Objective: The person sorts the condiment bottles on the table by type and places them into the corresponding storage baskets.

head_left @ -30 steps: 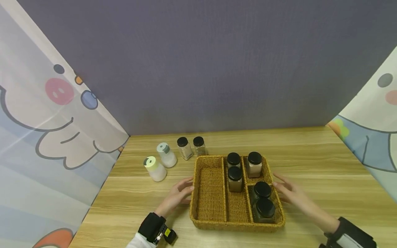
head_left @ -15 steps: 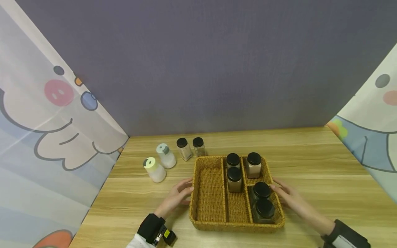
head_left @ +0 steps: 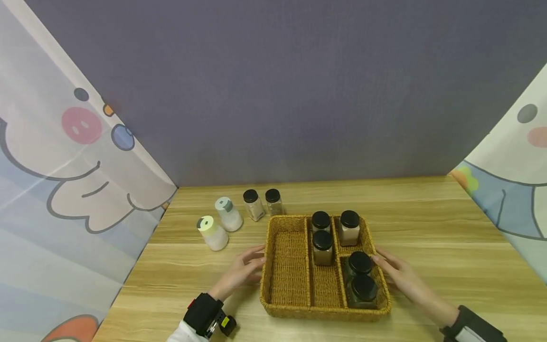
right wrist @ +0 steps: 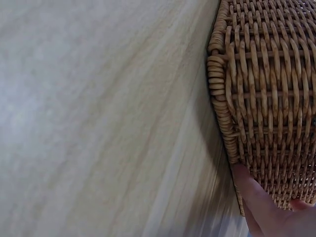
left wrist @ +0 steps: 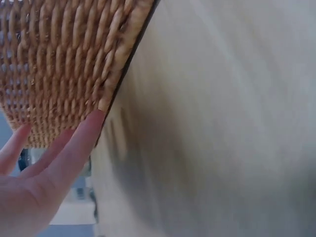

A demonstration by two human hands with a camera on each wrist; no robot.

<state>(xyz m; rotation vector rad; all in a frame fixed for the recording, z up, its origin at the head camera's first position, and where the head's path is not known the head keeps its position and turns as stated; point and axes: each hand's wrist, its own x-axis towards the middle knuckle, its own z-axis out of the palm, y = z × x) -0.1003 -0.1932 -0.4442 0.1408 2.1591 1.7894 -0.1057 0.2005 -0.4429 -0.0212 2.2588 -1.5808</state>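
Note:
A woven wicker basket with dividers sits on the wooden table. My left hand touches its left side, and in the left wrist view the outstretched fingers lie along the weave near the bottom edge. On the opposite side my right hand touches the wall, with a finger reaching the base edge in the right wrist view. Two black-lidded jars stand in the middle compartment. A single jar is in the back right compartment, and two wider dark jars fill the front right one.
Left of the basket stand a white shaker with a yellow-green cap and one with a pale blue cap. Two black-lidded jars are behind the basket's left corner. A grey panel rises along the table's back edge.
My right hand has shifted slightly left against the basket's side. The left wrist has moved slightly left while its fingers stay at the basket. The jars keep their places.

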